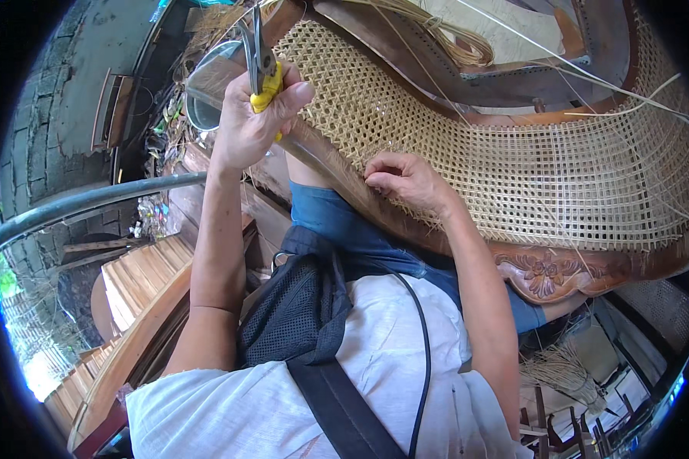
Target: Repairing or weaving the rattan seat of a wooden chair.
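My left hand (245, 130) is raised at the upper left, wrapped round the yellow grips of a pair of pliers (263, 63). The metal jaws point up and away from me. Across my lap lies a wooden furniture frame (335, 164) with woven cane webbing (505, 164) stretched over it. At the near edge of the weave, beside the rail, my right hand (415, 182) has thumb and forefinger closed together. Whatever sits between those fingertips is too small or hidden to make out. Frayed cane ends stick up around them.
A carved flower (545, 277) decorates the frame's near right edge. Coiled cane strands (467, 47) lie at the top, with loose strands crossing the weave. A metal tube (99, 200) curves in from the left above wooden slats (142, 275). More cane (563, 371) lies at lower right.
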### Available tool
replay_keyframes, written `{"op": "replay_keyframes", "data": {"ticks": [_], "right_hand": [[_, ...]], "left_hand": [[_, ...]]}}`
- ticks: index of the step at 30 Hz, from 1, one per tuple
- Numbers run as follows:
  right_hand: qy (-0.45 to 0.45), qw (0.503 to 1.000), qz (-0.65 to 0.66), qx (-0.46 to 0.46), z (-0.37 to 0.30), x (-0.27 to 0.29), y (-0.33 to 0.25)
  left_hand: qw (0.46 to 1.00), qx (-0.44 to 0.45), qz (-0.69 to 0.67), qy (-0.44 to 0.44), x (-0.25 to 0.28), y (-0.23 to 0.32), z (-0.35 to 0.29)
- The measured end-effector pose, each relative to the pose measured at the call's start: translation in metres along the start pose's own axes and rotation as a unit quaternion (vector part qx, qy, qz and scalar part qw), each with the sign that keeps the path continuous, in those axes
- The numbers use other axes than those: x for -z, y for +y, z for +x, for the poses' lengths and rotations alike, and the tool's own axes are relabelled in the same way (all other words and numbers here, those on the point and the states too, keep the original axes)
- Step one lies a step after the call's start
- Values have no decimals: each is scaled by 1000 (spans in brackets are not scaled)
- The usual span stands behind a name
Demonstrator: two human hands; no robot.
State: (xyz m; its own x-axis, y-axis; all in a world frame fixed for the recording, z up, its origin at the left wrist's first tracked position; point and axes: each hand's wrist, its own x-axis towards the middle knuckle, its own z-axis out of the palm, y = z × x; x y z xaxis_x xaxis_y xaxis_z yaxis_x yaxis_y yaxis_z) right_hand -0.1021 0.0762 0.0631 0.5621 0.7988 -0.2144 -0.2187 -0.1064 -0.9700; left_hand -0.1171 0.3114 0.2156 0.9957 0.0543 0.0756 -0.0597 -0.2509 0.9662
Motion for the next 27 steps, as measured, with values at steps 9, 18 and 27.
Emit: {"op": "replay_keyframes", "data": {"ticks": [9, 18, 27], "right_hand": [[15, 995, -99, -27, 4, -1, -20], [-2, 990, -39, -133, 16, -1, -33], [18, 986, 75, -146, 13, 5, -22]], "left_hand": [[1000, 0, 18, 1, 0, 2, 1], [1000, 3, 10, -8, 0, 5, 0], [999, -4, 36, -2, -5, 9, 6]]}}
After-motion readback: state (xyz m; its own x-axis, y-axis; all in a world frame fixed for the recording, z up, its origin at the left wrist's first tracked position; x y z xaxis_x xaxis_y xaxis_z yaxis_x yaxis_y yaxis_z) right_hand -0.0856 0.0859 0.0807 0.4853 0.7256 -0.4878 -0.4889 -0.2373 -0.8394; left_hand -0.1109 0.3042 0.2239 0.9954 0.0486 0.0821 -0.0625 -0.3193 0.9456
